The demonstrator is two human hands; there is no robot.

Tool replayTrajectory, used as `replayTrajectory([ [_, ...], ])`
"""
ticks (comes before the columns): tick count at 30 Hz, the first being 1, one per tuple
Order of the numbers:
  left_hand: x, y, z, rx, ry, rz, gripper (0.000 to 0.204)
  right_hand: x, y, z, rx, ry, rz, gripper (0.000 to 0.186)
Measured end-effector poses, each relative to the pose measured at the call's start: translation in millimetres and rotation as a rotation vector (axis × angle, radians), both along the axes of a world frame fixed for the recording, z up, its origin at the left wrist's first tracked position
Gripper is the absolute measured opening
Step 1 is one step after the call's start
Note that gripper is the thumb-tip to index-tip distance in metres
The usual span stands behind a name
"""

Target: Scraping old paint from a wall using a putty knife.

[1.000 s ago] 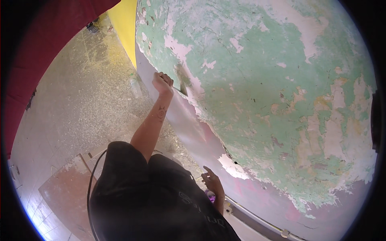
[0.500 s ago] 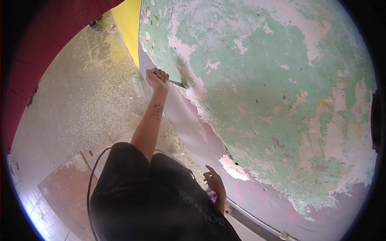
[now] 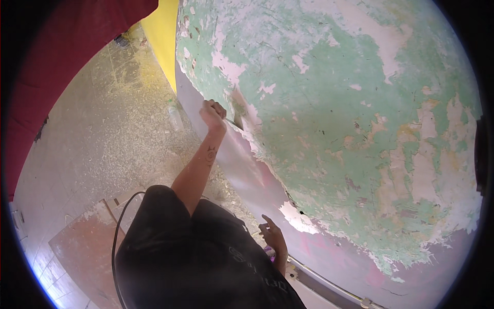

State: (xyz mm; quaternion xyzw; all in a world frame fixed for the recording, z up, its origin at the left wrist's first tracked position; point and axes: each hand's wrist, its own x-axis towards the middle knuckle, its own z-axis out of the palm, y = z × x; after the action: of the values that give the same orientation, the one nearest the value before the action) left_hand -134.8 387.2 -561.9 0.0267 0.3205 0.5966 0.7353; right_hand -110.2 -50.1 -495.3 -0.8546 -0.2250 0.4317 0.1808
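Observation:
My left hand (image 3: 213,114) is closed in a fist around the handle of a scraper (image 3: 237,123), most of which the fingers hide. The scraper's thin dark blade lies against the wall (image 3: 319,134), at the ragged lower edge of its green paint. Pale pinkish patches show where the green coat is gone. Lower down, beside my dark shirt, my right hand (image 3: 274,236) hangs near the wall with loosely bent, parted fingers and nothing in it. A bright bare patch (image 3: 298,217) is just beyond its fingertips.
Paint flakes litter the floor (image 3: 134,123). A clear bottle (image 3: 175,116) stands by the wall's foot. A brownish board (image 3: 82,252) and a black cable (image 3: 114,242) are at lower left, a pipe (image 3: 329,282) at lower right. Red cloth (image 3: 62,46) and a yellow panel (image 3: 163,38) are at upper left.
My left hand has moved right and slightly down with the scraper, whose blade stays close to the wall. My right hand has barely moved.

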Motion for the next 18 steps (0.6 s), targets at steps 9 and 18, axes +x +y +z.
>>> replayTrajectory([
  [9, 6.8, 12.3, -4.1, -0.084, 0.064, 0.036, 0.033, -5.9, -7.9, -10.1, -0.007, 0.047, 0.016, 0.047],
  [18, 27.2, -6.5, -32.3, -0.271, 0.151, 0.028, 0.034, -1.1, -8.2, -5.0, 0.001, -0.001, 0.041, 0.047],
])
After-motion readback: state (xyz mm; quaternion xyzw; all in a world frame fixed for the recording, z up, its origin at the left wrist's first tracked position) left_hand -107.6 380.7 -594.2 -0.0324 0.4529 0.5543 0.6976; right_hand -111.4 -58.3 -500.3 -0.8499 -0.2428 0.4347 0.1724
